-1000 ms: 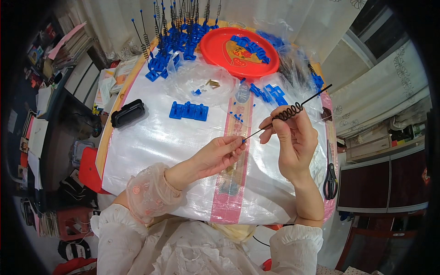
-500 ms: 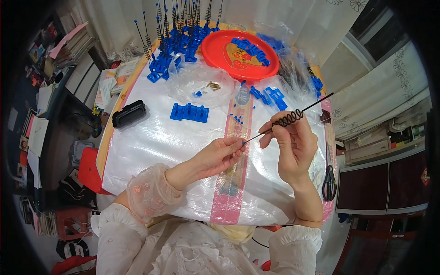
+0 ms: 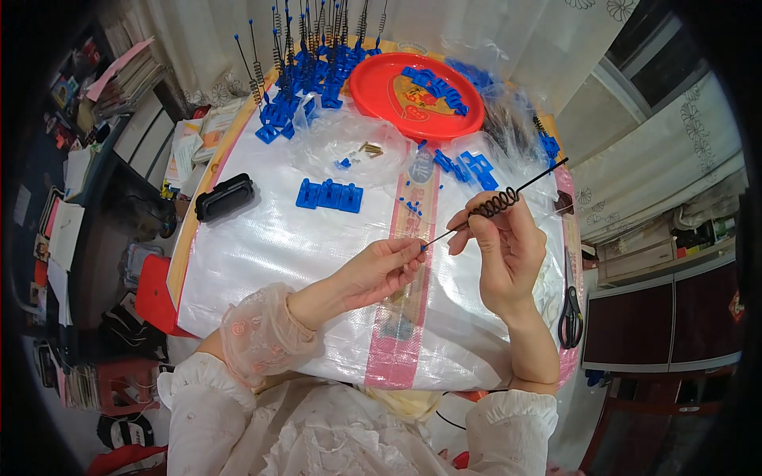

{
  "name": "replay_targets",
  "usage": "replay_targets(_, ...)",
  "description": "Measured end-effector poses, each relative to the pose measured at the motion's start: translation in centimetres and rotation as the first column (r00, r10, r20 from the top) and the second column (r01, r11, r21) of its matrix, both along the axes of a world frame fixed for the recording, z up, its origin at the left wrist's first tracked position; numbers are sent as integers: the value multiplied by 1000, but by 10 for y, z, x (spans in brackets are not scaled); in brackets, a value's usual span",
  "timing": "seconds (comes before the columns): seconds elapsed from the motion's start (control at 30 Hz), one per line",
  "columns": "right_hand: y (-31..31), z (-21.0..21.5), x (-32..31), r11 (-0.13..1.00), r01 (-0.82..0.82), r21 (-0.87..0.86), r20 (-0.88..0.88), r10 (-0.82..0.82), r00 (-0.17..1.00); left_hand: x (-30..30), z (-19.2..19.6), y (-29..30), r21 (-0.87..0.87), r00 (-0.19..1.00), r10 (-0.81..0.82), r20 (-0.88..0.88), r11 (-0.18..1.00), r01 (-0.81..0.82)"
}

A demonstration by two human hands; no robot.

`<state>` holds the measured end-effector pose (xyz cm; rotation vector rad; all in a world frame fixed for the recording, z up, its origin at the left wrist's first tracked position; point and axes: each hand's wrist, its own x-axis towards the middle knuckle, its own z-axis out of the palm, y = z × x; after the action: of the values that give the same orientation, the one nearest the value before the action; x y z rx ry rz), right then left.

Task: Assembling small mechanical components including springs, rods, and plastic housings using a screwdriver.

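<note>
Little has moved since the earlier frames: the black wire with the coiled spring (image 3: 494, 205) keeps its slant, lower-left end toward the left hand, upper-right tip up near the bench's far right edge. Right hand (image 3: 502, 250) has shifted only slightly, the coil now sitting right at its fingertips. Left hand (image 3: 379, 271) stays put.

Hands now: right pinches the wire at the coil between thumb and forefinger, other fingers curled. Left pinches the wire's lower end, where a small blue tip shows; whether it grips the bead or the bare wire, cannot tell.

Judgement: the work looks mid-step, a small blue piece being set on the wire's end, with no clear progress across the three frames.

Around them: bench (image 3: 262, 254) covered in white woven sheeting with a pink stripe. Loose blue beads (image 3: 409, 205) lie just beyond the left hand. Row of blue plastic clips (image 3: 329, 194) further off. Red tray (image 3: 379, 94) holds more blue parts. Finished wires stand upright in blue bases (image 3: 305, 75) at the far edge. Black case (image 3: 225, 197) at left, scissors (image 3: 569, 319) at right edge.
</note>
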<state>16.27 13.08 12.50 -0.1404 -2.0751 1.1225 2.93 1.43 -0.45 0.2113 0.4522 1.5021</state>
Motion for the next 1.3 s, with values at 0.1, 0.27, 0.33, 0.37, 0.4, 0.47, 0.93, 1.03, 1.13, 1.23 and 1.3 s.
replay_targets(0.1,0,1,0,1000,-10,-4,4,10,1000,0,0,0,2,1000,3,-1,1000,-3)
replay_targets(0.27,-1,2,-1,1000,-9,-19,-1,9,1000,0,-1,0,3,1000,3,6,1000,-3)
replay_targets(0.33,-1,2,-1,1000,-7,-19,-1,7,1000,1,0,0,2,1000,5,10,1000,-5)
replay_targets(0.37,-1,1,-1,1000,-6,-16,-1,5,1000,0,0,0,2,1000,3,11,1000,-3)
replay_targets(0.4,0,1,-1,1000,-4,-13,-1,4,1000,0,-1,0,3,1000,2,12,1000,-2)
replay_targets(0.47,0,1,0,1000,-2,1,2,2,1000,0,-1,0,2,1000,1,12,1000,-1)
replay_targets(0.93,1,0,-1,1000,7,26,2,-7,1000,0,-1,0,6,1000,-5,13,1000,5)
replay_targets(1.03,1,0,-1,1000,8,19,4,-8,1000,0,-2,0,7,1000,-7,9,1000,6)
replay_targets(1.13,1,0,0,1000,11,24,7,-11,1000,0,-2,1,18,1000,-15,14,1000,14)
replay_targets(1.23,2,0,1,1000,7,25,16,-7,1000,0,-2,1,3,1000,-11,12,1000,11)
replay_targets(1.3,1,1,0,1000,6,12,5,-6,1000,0,-2,0,3,1000,-7,12,1000,7)
